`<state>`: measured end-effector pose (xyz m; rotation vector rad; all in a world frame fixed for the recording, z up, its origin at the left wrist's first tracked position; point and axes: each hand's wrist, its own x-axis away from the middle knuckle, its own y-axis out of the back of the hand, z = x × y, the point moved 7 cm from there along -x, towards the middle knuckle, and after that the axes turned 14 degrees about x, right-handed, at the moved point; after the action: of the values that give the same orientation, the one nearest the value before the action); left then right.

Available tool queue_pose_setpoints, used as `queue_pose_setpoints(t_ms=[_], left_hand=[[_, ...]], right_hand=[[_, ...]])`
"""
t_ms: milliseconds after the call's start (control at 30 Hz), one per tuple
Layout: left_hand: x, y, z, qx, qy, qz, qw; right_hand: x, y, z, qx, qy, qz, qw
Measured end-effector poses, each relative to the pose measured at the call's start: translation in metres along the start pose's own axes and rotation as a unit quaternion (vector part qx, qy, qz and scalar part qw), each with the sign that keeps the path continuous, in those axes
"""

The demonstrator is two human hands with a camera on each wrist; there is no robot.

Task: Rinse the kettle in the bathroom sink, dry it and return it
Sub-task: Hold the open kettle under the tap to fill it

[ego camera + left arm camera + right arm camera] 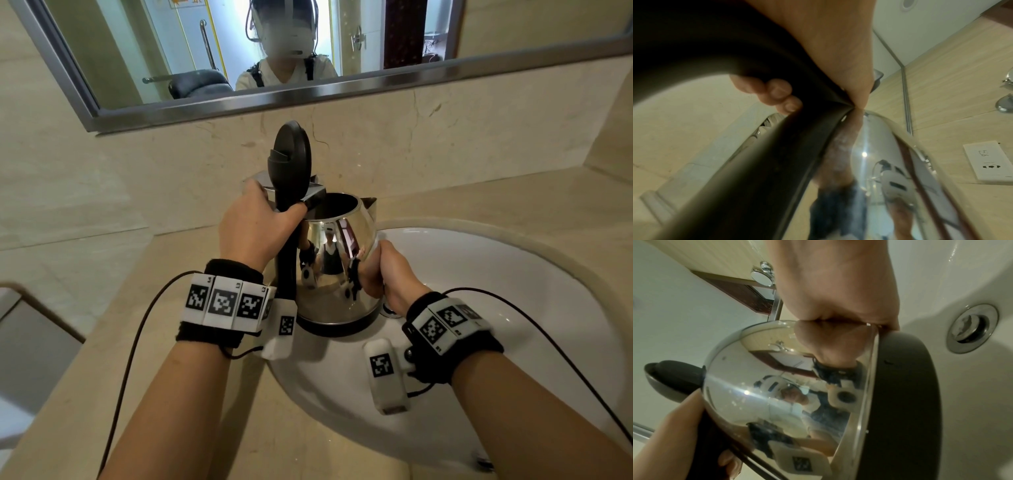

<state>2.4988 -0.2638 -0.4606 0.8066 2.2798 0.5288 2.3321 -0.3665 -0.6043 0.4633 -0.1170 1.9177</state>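
A shiny steel kettle (335, 267) with a black base hangs upright over the left rim of the white sink (513, 274). Its black lid (291, 154) stands flipped open and the mouth looks dark inside. My left hand (253, 233) grips the top of the black handle (287, 263); the curled fingers (777, 92) wrap round the handle (756, 162). My right hand (383, 270) curls round the kettle's right side, low on the body. From the right wrist, that hand (838, 288) meets the mirrored kettle wall (756, 378) just above the black base (910, 386).
A chrome tap (260, 181) sits right behind the kettle's lid. The drain (972, 328) lies in the basin under the kettle. A beige stone counter (171, 342) surrounds the sink, with a mirror (154, 51) above it. A wall socket (990, 162) is on the tiled wall.
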Motion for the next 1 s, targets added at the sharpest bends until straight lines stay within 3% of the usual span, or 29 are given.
queue_pose_setpoints(t_ms=[1000], left_hand=[[0.0020,-0.0011,-0.0040,-0.009,0.000,0.016,1.000]], right_hand=[[-0.0065,-0.0017,-0.0044,-0.018,-0.024,0.006,1.000]])
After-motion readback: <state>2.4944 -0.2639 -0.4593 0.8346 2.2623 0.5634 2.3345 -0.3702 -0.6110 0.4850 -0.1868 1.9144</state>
